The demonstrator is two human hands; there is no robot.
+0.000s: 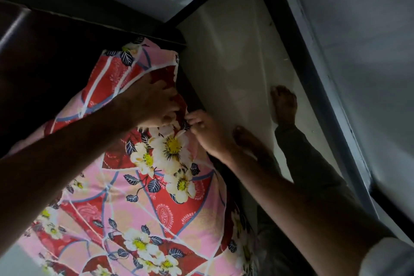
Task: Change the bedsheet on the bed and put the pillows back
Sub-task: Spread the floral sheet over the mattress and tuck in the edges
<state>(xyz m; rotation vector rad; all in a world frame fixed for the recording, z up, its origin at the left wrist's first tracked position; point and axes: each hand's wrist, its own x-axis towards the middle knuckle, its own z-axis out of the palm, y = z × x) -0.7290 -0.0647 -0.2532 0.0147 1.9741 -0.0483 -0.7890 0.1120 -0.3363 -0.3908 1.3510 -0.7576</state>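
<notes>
Pale floor tiles (226, 56) run along the right side of the bed, bordered by a dark skirting strip (298, 56) at the foot of a grey wall (358, 29), and the whole scene is dim. Two bare feet stand on that floor: one foot (284, 105) close to the skirting, the other foot (251, 143) nearer the bed and partly hidden behind the right forearm. A floral bedsheet (156, 186), pink and red with white and yellow flowers and dark blue leaves, covers the mattress and reaches up to the dark brown headboard (44, 51) at the upper left. Near the top right corner of the bed the sheet is bunched and folded over, showing a deeper red fold. The left hand (154, 103) comes in from the left and presses down on this bunched part at the side edge, fingers curled into the cloth and gripping it. The right hand (206, 132) reaches in from the lower right along the same edge, its fingertips closed in a pinch on the sheet's hem just beside the left hand, the two hands almost touching. A light sleeve (389, 260) shows at the bottom right corner
</notes>
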